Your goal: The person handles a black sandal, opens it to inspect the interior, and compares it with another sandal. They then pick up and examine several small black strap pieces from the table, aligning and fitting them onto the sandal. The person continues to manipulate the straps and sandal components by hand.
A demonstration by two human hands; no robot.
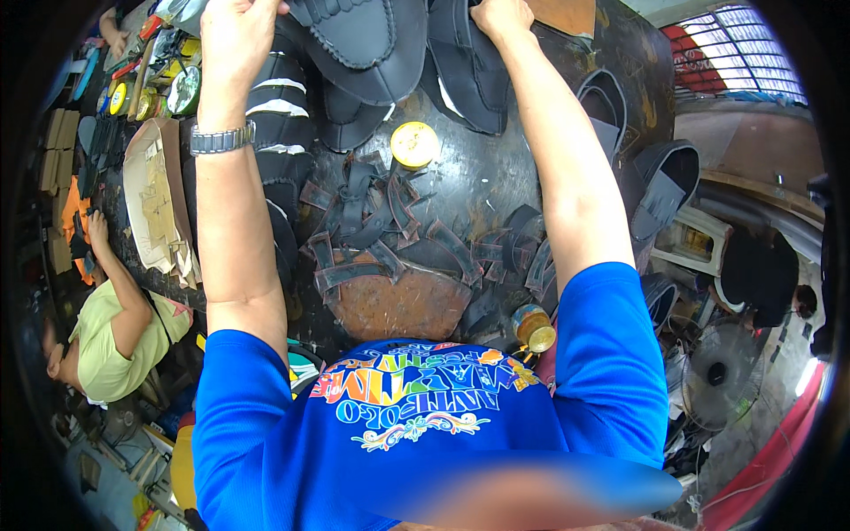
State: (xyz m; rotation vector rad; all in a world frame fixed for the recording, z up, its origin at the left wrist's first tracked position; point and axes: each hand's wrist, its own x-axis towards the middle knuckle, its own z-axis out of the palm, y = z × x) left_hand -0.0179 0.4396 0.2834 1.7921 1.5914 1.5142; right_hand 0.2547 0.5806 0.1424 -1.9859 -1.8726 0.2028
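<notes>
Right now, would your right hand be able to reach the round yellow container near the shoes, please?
Probably yes: the round yellow container stands uncovered on the dark table. The right hand is at a black shoe, so it may need to come around that first.

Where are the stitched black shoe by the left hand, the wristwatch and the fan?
Stitched black shoe [361, 51]: head view, top of its front.
Wristwatch [221, 140]: head view, metal band.
Fan [720, 374]: head view, central hub.

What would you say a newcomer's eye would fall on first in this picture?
Probably the bright blue printed shirt filling the lower centre. Next, perhaps, the bulky black stitched shoes at the top, then the round yellow container just below them, above a scatter of dark, flat strips.
</notes>
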